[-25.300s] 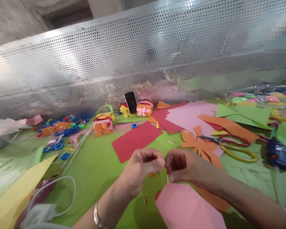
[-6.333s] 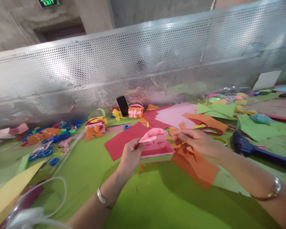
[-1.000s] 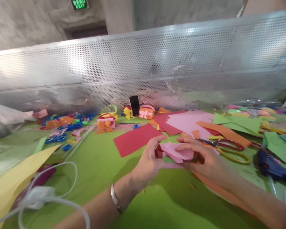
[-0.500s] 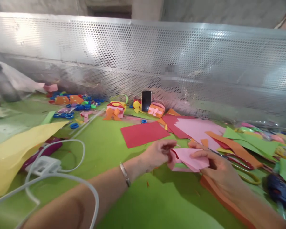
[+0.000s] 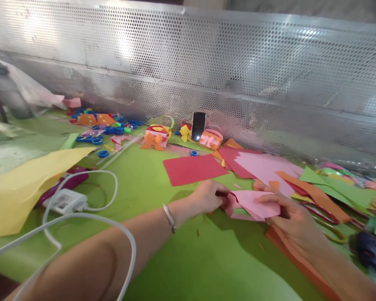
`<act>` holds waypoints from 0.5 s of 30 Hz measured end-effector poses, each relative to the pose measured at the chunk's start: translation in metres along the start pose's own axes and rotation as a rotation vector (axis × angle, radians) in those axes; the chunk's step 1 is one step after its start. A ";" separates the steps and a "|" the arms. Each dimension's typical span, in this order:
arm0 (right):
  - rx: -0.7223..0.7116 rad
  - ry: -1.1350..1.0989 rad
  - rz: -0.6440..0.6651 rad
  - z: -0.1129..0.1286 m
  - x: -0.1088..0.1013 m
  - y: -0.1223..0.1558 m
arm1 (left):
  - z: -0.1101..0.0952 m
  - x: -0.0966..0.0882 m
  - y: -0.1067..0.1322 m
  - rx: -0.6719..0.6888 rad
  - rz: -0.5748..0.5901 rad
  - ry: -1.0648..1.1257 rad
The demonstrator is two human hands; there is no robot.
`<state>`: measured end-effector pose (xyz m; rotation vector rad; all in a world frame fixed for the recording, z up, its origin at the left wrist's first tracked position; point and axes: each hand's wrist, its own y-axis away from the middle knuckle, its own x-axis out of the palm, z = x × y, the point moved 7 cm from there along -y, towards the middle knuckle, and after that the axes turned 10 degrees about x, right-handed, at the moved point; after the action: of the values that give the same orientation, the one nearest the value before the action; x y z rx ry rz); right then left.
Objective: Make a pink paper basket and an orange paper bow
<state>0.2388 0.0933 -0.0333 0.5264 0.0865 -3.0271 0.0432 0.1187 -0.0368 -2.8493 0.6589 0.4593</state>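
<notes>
A folded pink paper piece (image 5: 253, 202), shaped like a small box or bag with a red edge inside, is held just above the green table. My left hand (image 5: 210, 196) is closed on its left end, the fingertips partly hidden behind the paper. From the right, my right hand (image 5: 296, 221) pinches the loose pink flap, thumb below and fingers on top. Under my right forearm lies an orange paper strip (image 5: 296, 263). Close behind the hands is a flat red sheet (image 5: 194, 169).
Small finished paper bags (image 5: 156, 139) and a phone (image 5: 198, 126) stand by the perforated metal panel (image 5: 175, 62). Scissors (image 5: 322, 212) and a dark glue gun (image 5: 368, 251) lie at right. A white cable (image 5: 130, 246) with its adapter (image 5: 65, 201) crosses the left foreground.
My view has tilted slightly down and to the left. The fingers of my left hand have drawn in closer around the paper's left end; my right hand keeps its hold.
</notes>
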 end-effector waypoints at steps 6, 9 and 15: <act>0.007 -0.007 0.000 -0.001 -0.005 -0.001 | -0.002 0.000 -0.001 0.039 0.062 0.004; 0.006 -0.004 -0.004 0.000 -0.005 0.000 | -0.005 0.001 0.000 0.056 0.055 -0.007; 0.007 -0.009 -0.002 -0.001 -0.005 0.001 | -0.003 0.004 0.001 0.063 0.054 -0.043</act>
<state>0.2435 0.0927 -0.0329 0.5138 0.0757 -3.0322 0.0466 0.1156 -0.0351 -2.7602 0.7302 0.4975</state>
